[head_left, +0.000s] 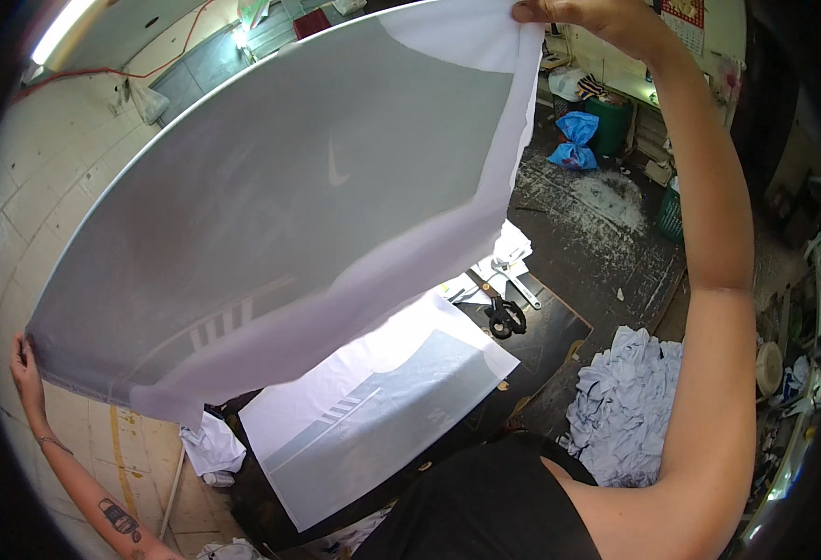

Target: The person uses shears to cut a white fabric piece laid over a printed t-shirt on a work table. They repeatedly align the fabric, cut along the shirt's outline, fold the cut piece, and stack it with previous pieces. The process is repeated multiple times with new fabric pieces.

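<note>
Up in the air, above the dark table, a big sheet of cloth is stretched wide. It is grey in the middle and white along its edges, with pale stripes near one lower corner. The right hand is raised high at the top, and its grip is pinching the upper corner of the cloth. The left hand is far away at the lower left, and its grip is closed on the other corner, with the fingers curled around the edge. The two hands are well apart, so the cloth hangs flat and tilted between them.

Under the held cloth, a second piece of cloth lies flat on the table. It is also white and grey with stripes. Black scissors lie on the table just beside it, and a silver tool lies near the scissors. A pile of crumpled pale blue cloth sits to the right of the table. Further back on the floor there is a blue bag beside a green bin.
</note>
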Demonstrator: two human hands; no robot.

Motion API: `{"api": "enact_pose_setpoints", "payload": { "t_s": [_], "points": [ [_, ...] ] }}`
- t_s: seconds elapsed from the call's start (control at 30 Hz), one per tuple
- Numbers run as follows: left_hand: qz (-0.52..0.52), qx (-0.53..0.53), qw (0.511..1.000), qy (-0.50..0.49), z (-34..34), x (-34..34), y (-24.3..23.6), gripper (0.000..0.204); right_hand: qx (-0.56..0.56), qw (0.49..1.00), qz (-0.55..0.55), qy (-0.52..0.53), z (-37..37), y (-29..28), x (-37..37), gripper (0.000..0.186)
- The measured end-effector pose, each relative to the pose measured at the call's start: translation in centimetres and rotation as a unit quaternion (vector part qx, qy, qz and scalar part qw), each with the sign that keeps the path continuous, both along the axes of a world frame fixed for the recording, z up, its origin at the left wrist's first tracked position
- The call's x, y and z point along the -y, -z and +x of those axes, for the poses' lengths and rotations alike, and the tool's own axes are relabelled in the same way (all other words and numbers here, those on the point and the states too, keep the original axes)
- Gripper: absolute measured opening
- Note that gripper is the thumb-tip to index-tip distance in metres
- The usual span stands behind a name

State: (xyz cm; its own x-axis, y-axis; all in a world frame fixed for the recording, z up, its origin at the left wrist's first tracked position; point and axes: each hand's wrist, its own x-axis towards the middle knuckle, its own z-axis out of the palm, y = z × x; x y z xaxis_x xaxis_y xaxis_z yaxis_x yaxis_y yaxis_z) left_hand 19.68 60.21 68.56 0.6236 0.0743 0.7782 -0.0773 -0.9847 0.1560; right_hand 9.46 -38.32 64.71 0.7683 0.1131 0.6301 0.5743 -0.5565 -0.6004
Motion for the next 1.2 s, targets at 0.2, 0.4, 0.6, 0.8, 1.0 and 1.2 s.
{"api": "enact_pose_setpoints", "payload": {
  "t_s": [0.2,0.4,0.6,0.8,1.0,1.2],
  "points": [
    [-0.019,-0.064,0.997,-0.048,-0.2,3.3,4.4,0.047,-0.015,1.000,-0.002,-0.006,2.0,1.0,0.8,0.029],
    [-0.007,-0.138,0.987,-0.078,4.2,6.9,7.6,0.065,-0.054,0.998,0.009,0.031,9.5,3.2,-1.9,0.021],
    [-0.020,-0.029,0.999,-0.010,-1.9,3.4,0.9,0.045,0.107,0.993,0.012,0.055,8.7,-0.5,-2.9,0.019],
    [-0.100,0.011,0.993,0.060,-12.9,-1.8,16.5,0.033,-0.026,0.998,-0.056,0.022,6.8,12.1,-1.3,0.030],
    [-0.074,-0.044,0.991,-0.100,-20.5,-0.4,45.7,0.028,-0.218,0.964,0.152,-0.022,2.9,37.6,-3.9,0.015],
    [-0.458,-0.144,0.869,-0.116,-26.7,10.6,65.5,0.022,-0.362,0.897,0.207,0.146,-0.1,57.2,-8.3,0.026]
  ]
}}
